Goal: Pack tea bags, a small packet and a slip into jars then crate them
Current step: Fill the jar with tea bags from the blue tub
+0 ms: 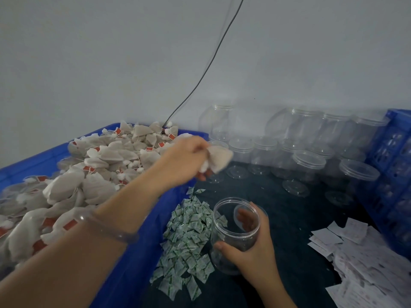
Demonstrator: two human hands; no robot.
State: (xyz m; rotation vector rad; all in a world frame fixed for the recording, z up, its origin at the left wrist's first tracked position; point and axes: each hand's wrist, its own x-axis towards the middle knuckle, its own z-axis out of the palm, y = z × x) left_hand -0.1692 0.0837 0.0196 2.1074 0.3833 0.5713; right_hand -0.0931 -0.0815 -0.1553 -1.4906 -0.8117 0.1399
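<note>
Open dark table point(289, 218) between packet pile point(189, 236) and slips point(355, 252), jars point(309, 161) crowding the back, blue crate point(393, 174) at right

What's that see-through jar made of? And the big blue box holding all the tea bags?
The jar looks like clear, glossy plastic: thin see-through wall with light glints, though glass cannot be ruled out. The blue box looks like hard, smooth plastic: even colour and a thick moulded rim.

At left, bin point(142, 252) of tea bags point(97, 165); packets point(189, 236) beside; jar point(235, 232) centre; empty jars point(309, 161) behind; slips point(360, 258) and crate point(391, 156) right.
</note>
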